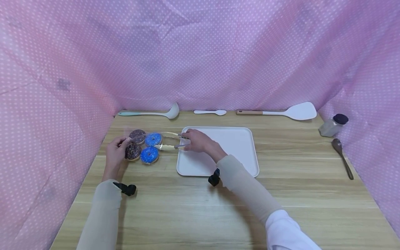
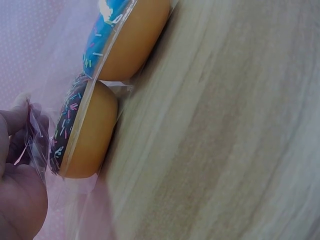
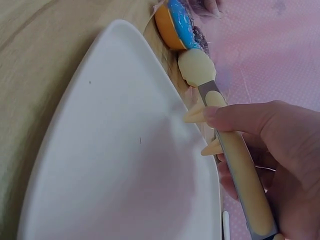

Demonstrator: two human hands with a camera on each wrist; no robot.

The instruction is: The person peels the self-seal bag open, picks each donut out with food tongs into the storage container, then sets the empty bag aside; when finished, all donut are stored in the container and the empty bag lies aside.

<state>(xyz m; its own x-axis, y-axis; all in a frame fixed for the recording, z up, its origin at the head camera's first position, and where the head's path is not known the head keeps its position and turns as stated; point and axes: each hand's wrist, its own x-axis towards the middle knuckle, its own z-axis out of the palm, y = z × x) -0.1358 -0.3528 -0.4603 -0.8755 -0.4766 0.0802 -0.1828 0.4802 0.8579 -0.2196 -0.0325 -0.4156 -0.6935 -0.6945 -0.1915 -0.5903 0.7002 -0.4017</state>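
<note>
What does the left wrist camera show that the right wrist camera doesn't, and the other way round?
Only left wrist: the golden side of a chocolate-iced doughnut, and clear plastic gripped by the left hand.

Only right wrist: the white tray, and the right hand holding tongs.

Both: a blue-iced doughnut, some of a chocolate-iced doughnut, part of the left hand, the wood-grain table and pink dotted cloth.

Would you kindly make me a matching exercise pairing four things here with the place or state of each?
Things
1. Tongs
2. Clear plastic
3. Tray
4. Jar

Places and states
A. White, just right of the blue donuts
B. Black-capped, near the dark spoon
C. Held in the right hand
D. Pinched by the left hand

Pairs: 1-C, 2-D, 3-A, 4-B
</note>
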